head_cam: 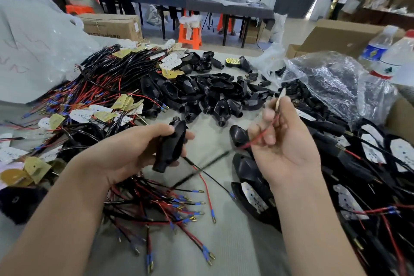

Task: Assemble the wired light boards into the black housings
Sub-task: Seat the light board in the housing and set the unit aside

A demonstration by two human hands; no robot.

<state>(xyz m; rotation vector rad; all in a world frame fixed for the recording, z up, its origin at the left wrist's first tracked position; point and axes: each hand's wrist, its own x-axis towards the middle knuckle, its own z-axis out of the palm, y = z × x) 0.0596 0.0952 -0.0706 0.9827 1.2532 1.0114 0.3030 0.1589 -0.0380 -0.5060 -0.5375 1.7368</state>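
left hand (134, 154): is gripping 1 black housing (171, 145), fingers and thumb curling round its body; the narrow tube end is pointing down toward the table (224, 242), probably so the wires can be fed through it.
right hand (289, 145): is pinching 1 light board (279, 99) at the fingertips; the board is showing edge-on above the fingers, and is being held high so its wires are hanging free and not tangling.
red wire (257, 139): is running from the board through the right fingers, down toward the housing.
black wire (201, 164): is stretching, blurred, between the 2 hands; i cannot tell if it is already entering the tube.
task's things: housing and board are both in the air, near each other but apart.
step, as i am judging: threading the leads, the board not yet seated.
empty housings pile (215, 94): is lying just ahead, in easy reach.
wired boards heap (96, 87): is lying on the left side as stock.
filled housings (244, 168): are lying under the right wrist, seemingly finished pieces.
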